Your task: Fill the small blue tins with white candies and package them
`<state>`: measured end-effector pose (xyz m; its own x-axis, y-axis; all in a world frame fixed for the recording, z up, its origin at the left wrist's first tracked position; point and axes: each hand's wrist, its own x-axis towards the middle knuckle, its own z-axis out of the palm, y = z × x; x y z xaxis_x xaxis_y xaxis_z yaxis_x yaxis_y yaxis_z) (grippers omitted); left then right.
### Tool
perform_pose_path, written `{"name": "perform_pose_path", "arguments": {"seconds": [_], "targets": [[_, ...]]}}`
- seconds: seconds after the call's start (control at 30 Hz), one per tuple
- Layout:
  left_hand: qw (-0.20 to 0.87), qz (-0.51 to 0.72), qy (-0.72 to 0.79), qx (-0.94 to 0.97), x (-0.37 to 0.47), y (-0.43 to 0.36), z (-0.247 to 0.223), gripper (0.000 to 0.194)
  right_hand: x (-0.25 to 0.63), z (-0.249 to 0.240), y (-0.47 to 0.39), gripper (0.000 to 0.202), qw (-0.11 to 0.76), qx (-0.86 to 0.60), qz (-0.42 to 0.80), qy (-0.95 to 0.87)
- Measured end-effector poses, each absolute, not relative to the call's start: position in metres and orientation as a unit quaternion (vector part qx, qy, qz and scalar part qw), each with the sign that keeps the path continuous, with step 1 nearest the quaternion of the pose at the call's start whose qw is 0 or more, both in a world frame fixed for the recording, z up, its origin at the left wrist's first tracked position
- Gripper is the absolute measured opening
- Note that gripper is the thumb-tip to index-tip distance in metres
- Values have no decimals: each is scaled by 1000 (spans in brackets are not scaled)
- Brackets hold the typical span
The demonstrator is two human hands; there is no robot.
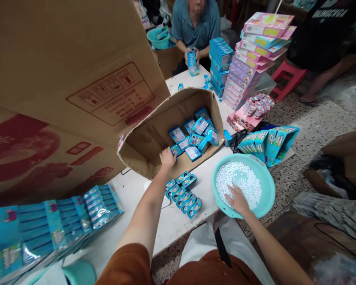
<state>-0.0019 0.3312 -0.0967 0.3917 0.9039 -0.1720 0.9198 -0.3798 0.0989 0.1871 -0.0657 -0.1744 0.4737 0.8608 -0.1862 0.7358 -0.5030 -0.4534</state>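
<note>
My left hand [167,157] reaches into a low cut-down cardboard carton [148,138], its fingers closed on the near end of a small blue box [176,150]. Several more blue printed boxes [193,152] lie loose in that carton. On the white table in front of it, a cluster of blue boxes [182,198] stands in rows, dark round openings facing up. My right hand [239,201] rests in a turquoise basin [268,194], fingers spread on small white pellets [225,174]. Whether a pellet is between those fingers I cannot make out.
A large cardboard box [77,59] rises at the left, near wrapped blue packs [41,229]. Tall stacks of pink and purple cartons [243,75] and blue packs [221,63] stand beyond. Across the table a person [195,27] holds a blue pack. Blue display cartons [269,144] adjoin the basin.
</note>
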Motion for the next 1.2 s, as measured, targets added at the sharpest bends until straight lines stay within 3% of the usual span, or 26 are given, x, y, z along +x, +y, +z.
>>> {"name": "perform_pose_path", "arguments": {"seconds": [0.27, 0.4, 0.63, 0.87, 1.03, 1.2], "targets": [[102, -118, 521, 839, -3, 323, -91, 31, 195, -170, -65, 46, 154, -846, 244, -449], [152, 20, 487, 860, -20, 293, -62, 33, 208, -161, -66, 48, 180, -824, 245, -477], [385, 299, 487, 724, -33, 181, -9, 36, 276, -159, -47, 51, 190, -837, 143, -494], [575, 357, 606, 418, -2, 72, 13, 49, 265, -178, -8, 55, 175, -811, 132, -543], [505, 347, 688, 388, -1, 33, 22, 48, 232, -174, -19, 59, 198, -777, 196, -565], [477, 351, 697, 405, 4, 20, 22, 51, 233, -167, -26, 46, 226, -745, 253, -574]]}}
